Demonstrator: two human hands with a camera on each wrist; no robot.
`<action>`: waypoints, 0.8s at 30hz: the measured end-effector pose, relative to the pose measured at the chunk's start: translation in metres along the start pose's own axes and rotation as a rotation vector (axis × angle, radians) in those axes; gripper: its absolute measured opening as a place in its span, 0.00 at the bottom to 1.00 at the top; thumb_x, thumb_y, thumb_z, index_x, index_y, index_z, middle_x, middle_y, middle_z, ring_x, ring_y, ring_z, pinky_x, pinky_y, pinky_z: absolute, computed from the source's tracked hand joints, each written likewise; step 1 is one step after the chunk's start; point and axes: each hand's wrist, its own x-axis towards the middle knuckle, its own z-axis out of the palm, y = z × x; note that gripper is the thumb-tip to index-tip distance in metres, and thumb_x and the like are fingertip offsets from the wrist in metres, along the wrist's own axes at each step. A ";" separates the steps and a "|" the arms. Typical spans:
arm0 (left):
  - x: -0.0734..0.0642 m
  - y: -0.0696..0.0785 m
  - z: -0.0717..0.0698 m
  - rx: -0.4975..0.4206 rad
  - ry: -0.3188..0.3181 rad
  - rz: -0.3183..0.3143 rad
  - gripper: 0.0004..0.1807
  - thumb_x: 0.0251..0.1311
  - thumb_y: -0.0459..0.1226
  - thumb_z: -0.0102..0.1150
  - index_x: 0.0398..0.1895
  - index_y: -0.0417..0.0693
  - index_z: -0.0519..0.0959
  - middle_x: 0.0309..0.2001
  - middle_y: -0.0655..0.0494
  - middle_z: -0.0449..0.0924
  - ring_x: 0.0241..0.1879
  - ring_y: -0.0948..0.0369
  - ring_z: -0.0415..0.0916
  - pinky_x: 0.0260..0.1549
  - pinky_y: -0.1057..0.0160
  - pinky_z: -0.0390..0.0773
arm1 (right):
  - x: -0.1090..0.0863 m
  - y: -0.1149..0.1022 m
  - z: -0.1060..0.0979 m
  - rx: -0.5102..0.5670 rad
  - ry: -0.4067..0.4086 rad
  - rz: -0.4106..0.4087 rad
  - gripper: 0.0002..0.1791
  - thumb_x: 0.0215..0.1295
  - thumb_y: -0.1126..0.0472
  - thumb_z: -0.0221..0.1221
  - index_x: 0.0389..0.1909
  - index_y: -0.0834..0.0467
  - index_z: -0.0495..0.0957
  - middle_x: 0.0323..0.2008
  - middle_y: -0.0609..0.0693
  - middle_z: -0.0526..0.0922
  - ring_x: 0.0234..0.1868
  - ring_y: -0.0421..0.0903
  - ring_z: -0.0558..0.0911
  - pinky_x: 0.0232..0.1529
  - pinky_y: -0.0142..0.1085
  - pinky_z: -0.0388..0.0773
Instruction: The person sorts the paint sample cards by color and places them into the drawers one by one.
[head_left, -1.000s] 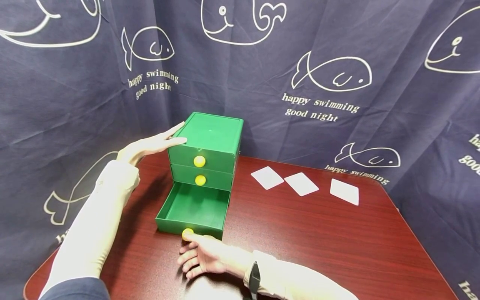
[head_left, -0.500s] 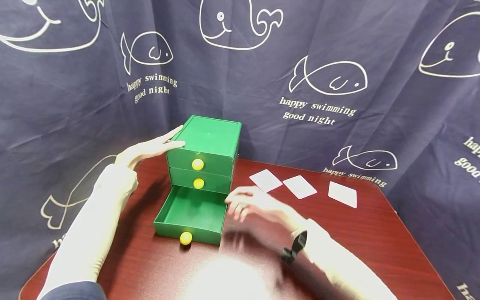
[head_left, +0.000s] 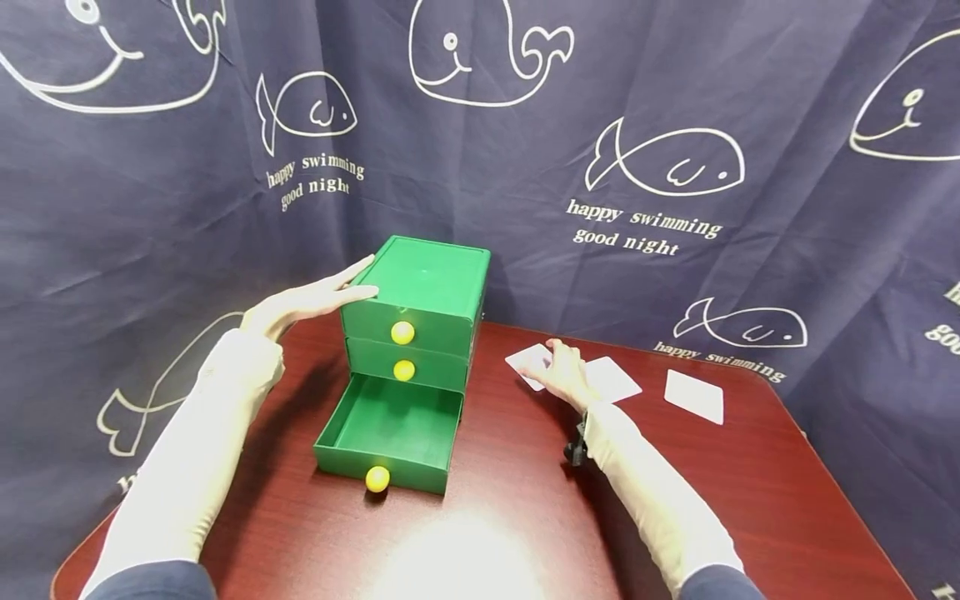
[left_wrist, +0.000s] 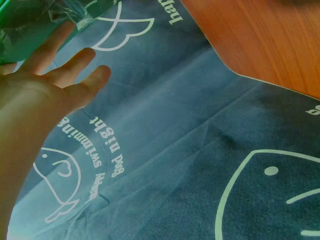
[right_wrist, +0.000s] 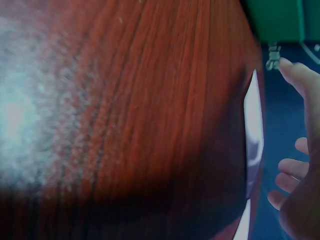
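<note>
We are resting our spread left hand [head_left: 303, 302] against the green cabinet [head_left: 429, 277]; our nearer right hand [head_left: 566, 377], thumb and fingers apart, is hovering just above the leftmost white card [head_left: 534, 357], lying on the bench [head_left: 517, 458] right of the cabinet.

A wood-grained, reddish-brown worktop [head_left: 787, 492] with rounded corners is backed and flanked by a creased dark blue cloth [head_left: 525, 279]. Pale outlines of whales [head_left: 465, 54] and fish [head_left: 678, 162] are printed across it, some captioned "happy swimming good night". The worktop's near part is whitened by a glare [head_left: 461, 558].
</note>
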 end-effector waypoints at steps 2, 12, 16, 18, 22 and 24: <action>0.001 -0.001 0.002 0.001 0.002 0.004 0.43 0.67 0.60 0.46 0.77 0.70 0.35 0.79 0.64 0.34 0.77 0.58 0.32 0.74 0.44 0.39 | 0.002 0.008 0.007 -0.032 -0.025 0.007 0.53 0.43 0.35 0.69 0.66 0.61 0.63 0.60 0.65 0.72 0.64 0.65 0.66 0.62 0.59 0.65; 0.002 0.000 0.002 0.007 0.008 0.014 0.43 0.68 0.59 0.46 0.77 0.67 0.35 0.79 0.61 0.34 0.77 0.56 0.31 0.74 0.44 0.38 | 0.000 0.005 0.010 -0.069 -0.060 0.052 0.60 0.41 0.37 0.72 0.72 0.59 0.54 0.65 0.66 0.67 0.66 0.66 0.60 0.66 0.61 0.52; 0.003 -0.001 0.002 0.011 0.004 0.013 0.43 0.69 0.58 0.46 0.78 0.64 0.35 0.79 0.60 0.34 0.77 0.56 0.31 0.74 0.43 0.38 | 0.000 0.006 0.009 -0.086 -0.077 0.053 0.61 0.41 0.37 0.71 0.72 0.60 0.52 0.65 0.66 0.67 0.65 0.65 0.61 0.65 0.62 0.52; 0.003 -0.001 0.002 0.007 -0.001 0.012 0.43 0.68 0.58 0.46 0.78 0.65 0.35 0.79 0.61 0.34 0.77 0.56 0.31 0.74 0.43 0.38 | -0.001 0.005 0.008 -0.094 -0.081 0.042 0.61 0.42 0.36 0.71 0.72 0.60 0.52 0.65 0.66 0.67 0.65 0.66 0.62 0.65 0.63 0.53; 0.003 -0.001 0.002 0.007 0.001 0.000 0.43 0.68 0.59 0.46 0.77 0.70 0.34 0.79 0.63 0.33 0.77 0.57 0.30 0.74 0.43 0.38 | -0.006 0.000 0.003 -0.072 -0.066 0.016 0.59 0.43 0.36 0.69 0.71 0.61 0.54 0.65 0.65 0.67 0.64 0.66 0.65 0.64 0.62 0.59; 0.003 -0.001 0.001 0.010 0.007 -0.009 0.42 0.67 0.60 0.46 0.76 0.73 0.35 0.79 0.65 0.34 0.77 0.58 0.30 0.74 0.43 0.38 | -0.010 -0.002 -0.001 -0.040 -0.056 -0.012 0.57 0.44 0.37 0.68 0.70 0.62 0.56 0.65 0.65 0.68 0.64 0.66 0.66 0.63 0.61 0.62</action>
